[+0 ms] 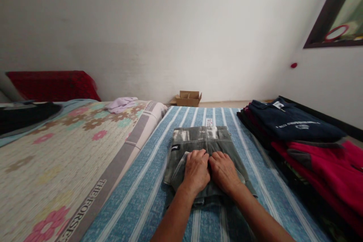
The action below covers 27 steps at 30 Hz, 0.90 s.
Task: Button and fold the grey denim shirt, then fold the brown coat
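Note:
A grey-green denim garment (198,136), folded, lies on the blue striped bedding (147,155). Its waistband, with a button and pale patches, faces the wall, and a dark label shows at its left. My left hand (197,170) rests on the middle of the garment with its fingers curled. Right beside it, my right hand (224,170) presses on the same cloth, fingers curled too. The fingertips of both hands are tucked under, so whether they pinch the fabric is hidden.
Folded clothes, a navy top (295,121) and a red garment (337,166) among them, are stacked at the right. On the left are a flowered bed cover (93,140), a lilac cloth (121,104) and dark clothing (28,115). A cardboard box (188,100) stands by the wall.

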{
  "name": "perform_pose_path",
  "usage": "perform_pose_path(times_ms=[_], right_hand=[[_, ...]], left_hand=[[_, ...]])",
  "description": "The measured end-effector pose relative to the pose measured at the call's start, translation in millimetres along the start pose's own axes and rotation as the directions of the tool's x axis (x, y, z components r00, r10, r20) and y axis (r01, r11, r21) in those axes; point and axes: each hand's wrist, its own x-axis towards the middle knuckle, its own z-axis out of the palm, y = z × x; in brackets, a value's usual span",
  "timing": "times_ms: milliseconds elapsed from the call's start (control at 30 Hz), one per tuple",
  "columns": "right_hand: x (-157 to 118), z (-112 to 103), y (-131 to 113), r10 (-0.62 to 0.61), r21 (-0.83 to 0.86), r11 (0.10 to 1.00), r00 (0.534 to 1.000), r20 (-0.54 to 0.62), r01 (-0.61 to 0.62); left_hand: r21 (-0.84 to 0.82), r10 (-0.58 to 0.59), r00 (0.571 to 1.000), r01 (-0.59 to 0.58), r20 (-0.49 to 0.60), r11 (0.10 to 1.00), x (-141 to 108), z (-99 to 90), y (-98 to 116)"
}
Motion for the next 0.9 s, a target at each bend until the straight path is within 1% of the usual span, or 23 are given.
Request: perform_pose_path(times_ms=[133, 300, 367, 633, 767, 900], right_hand=[[-2.7, 1.6, -0.7, -0.023, 0.019, 1.0, 0.999, -0.038, 0.024], [-3.9, 2.7, -1.3, -0.017, 0.045, 0.999, 0.997, -0.081, 0.021], [-3.5, 3.9, -1.0, -0.021, 0.054, 0.998, 0.996, -0.09, 0.026], [-5.2, 5.2, -0.1, -0.011, 0.075, 0.997, 0.995, -0.094, 0.018], [-7.2, 7.8, -0.1, 0.007, 0.085, 0.996, 0.994, -0.107, 0.002], [-8.7, 11.9, -0.5, 0.042, 0.131, 0.991, 0.99, -0.138, -0.024]], left_hand=[[-0.041, -0.018, 1.0, 0.017, -0.009, 0.999, 1.7, 1.6, 0.4], [-0.095, -0.116, 0.991, 0.11, -0.062, 0.989, 6.2, 4.2, 1.3], [-0.085, -0.129, 0.99, 0.124, -0.058, 0.989, 7.7, 5.6, 1.3], [0.051, -0.072, 0.997, 0.072, -0.018, 0.996, 7.9, 3.6, 1.4], [0.032, -0.049, 0.998, 0.048, 0.037, 0.998, 6.6, 1.1, -0.6], [-0.008, -0.045, 0.997, 0.046, 0.06, 0.999, 5.7, 1.6, -2.8]])
